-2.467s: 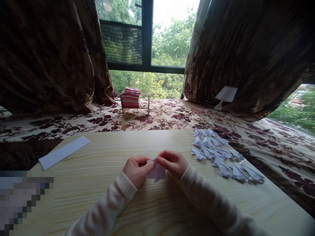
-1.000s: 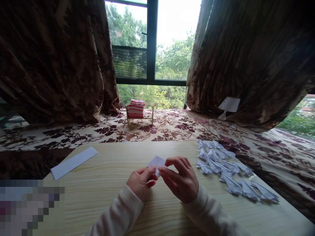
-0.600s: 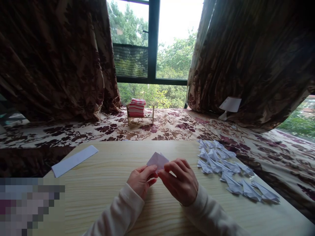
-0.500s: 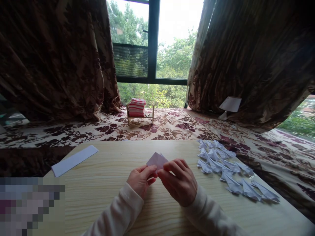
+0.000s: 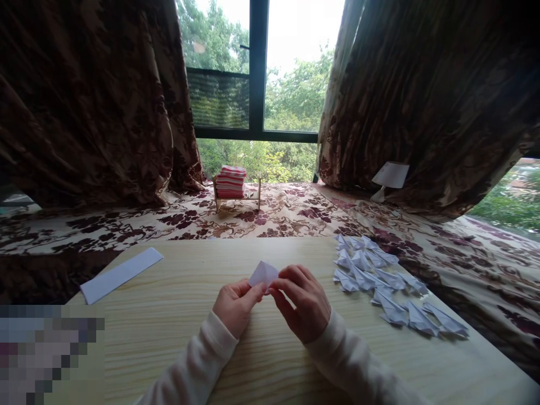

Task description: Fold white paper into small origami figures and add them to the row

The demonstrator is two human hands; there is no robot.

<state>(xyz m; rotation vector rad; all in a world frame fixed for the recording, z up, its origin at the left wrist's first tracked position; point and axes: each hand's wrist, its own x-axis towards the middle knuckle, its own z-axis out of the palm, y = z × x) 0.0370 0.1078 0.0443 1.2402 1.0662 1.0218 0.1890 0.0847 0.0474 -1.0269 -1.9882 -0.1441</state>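
Over the wooden table point(image 5: 160, 326), left hand point(image 5: 233, 307) and right hand point(image 5: 306, 308) are both observed pinching one folded white paper point(image 5: 262, 272).

Pale wood-grain table point(image 5: 202, 260) | left: white strip point(image 5: 121, 275) (slanted) | right: folded white papers point(image 5: 388, 278), clustered

Your one head camera is looking forward and down
From above the table point(image 5: 261, 365), it is facing the window point(image 5: 257, 84) at twelve o'clock and framing your left hand point(image 5: 234, 306) and right hand point(image 5: 304, 304) nearby, toward six.
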